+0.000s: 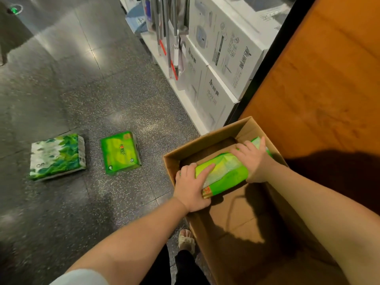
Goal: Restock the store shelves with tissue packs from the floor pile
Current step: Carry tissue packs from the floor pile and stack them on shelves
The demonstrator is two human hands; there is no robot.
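Observation:
A bright green tissue pack [225, 173] lies tilted inside an open cardboard box [242, 219]. My left hand [192, 186] grips its near end, thumb under and fingers over the top. At the far end my right hand [254, 159] holds the pack, with fingers curled over its upper edge. Two more packs lie flat on the floor to the left: a bright green one [120, 153] and a white pack printed with green leaves [56, 157].
The dark speckled floor [82, 89] stretches left and ahead. A white low shelf [181, 87] carries white product boxes [222, 50] and mop handles. An orange wooden surface [320, 79] rises on the right. My sandalled foot [186, 240] stands beside the box.

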